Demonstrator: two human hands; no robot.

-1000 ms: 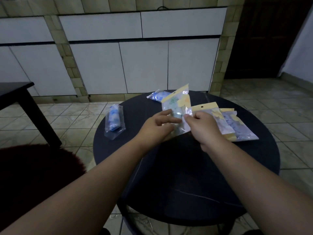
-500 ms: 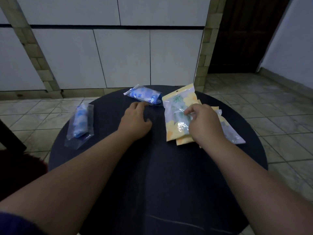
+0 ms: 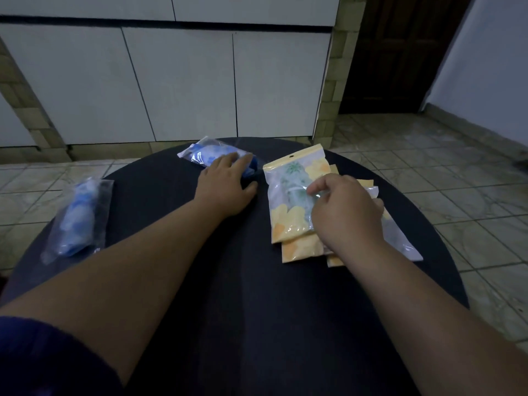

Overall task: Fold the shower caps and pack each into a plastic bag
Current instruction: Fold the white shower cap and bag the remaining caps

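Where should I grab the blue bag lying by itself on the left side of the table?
Probably from above, pinching across the middle of the blue bag. Its rolled blue bundle bulges there, while the clear edges lie flat on the table and look slippery. Nothing crowds it.

Head view, down over table (image 3: pixel 257 310)

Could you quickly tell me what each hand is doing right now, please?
Left hand: open, fingers reaching onto the far blue bag.
Right hand: pinching the top floral bag on the stack.
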